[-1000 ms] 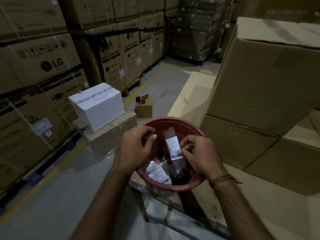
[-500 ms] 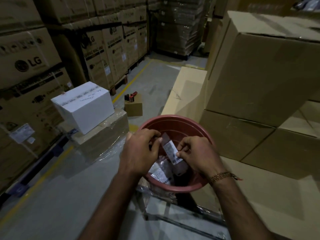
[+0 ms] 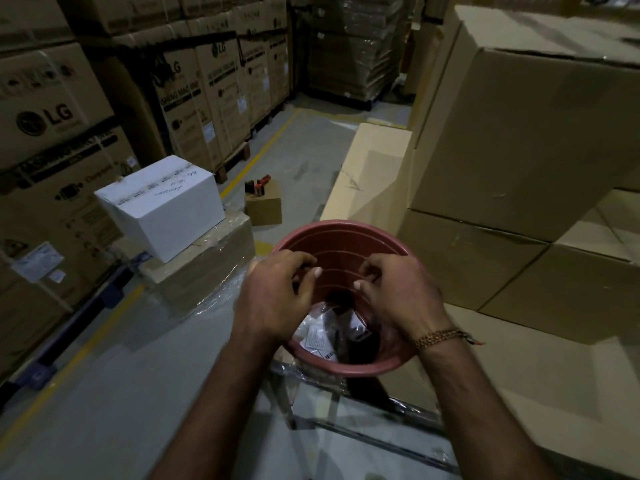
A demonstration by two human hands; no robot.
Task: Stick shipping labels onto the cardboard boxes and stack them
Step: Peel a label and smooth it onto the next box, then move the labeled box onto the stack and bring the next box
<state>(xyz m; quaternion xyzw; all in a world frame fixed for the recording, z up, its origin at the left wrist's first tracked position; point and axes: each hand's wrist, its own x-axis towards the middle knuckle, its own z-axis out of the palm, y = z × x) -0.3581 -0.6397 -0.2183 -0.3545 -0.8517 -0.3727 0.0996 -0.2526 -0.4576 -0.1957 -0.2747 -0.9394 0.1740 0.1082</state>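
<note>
A reddish plastic tub (image 3: 332,226) stands in front of me on a clear-wrapped frame. Several clear packets with white barcode labels (image 3: 317,338) lie at its bottom, one dark packet (image 3: 356,327) on top of them. My left hand (image 3: 277,296) hovers over the tub's left rim and my right hand (image 3: 398,296) over its right side. Both have loosely curled fingers, and I see nothing held between them. Large plain cardboard boxes (image 3: 519,133) are stacked just right of the tub.
A white box (image 3: 162,206) sits on a wrapped carton at the left. A small cardboard box (image 3: 265,206) with a red tape dispenser (image 3: 258,184) stands on the floor ahead. Tall LG cartons (image 3: 45,116) line the left side, behind a yellow floor line.
The labelled packet that both hands held above the tub is no longer between my fingers; a packet now lies in the tub. My view has moved closer and slightly right.
</note>
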